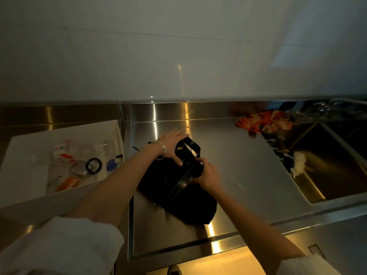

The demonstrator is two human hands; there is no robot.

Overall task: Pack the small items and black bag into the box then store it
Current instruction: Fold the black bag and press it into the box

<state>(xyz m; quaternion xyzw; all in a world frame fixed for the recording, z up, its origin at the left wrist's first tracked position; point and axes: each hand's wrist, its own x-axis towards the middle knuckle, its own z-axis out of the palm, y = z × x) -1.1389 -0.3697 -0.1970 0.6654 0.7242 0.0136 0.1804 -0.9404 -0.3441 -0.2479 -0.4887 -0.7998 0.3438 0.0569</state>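
1. Black bag point(178, 187): slumped flat on the steel tabletop point(248, 165), close to its near edge, outside the box.
2. Strap point(188, 149): glossy black, looped up at the bag's far end, running back down across the fabric.
3. Left hand point(170, 144): over the bag's far end, fingers straight and released, reaching past the strap loop; thumb spread down onto the bag. Silver bangle point(161, 150) on the wrist.
4. Right hand point(206, 173): at the bag's right side, fingers curled in, grasping the strap where it crosses the bag.
5. White box point(23, 197): just left of the bag, open on top; whether wall and bag touch cannot be told.
6. Inside the box, all left of the bag:
   - a black coiled hair tie point(93, 165) against a silver case point(78, 168);
   - a blue item point(111, 165) nearest the bag;
   - an orange item point(68, 183) toward the near wall;
   - a red-and-white packet point(61, 153) farther back, among clear wrappers too blurred to name.
7. Sink point(337, 165): sunk into the tabletop, well right of the bag.
8. Orange patterned cloth point(264, 121): crumpled beyond and right of the bag, at the sink's far corner.
9. White sleeves point(59, 245): pushed up both forearms, nearer than the bag.
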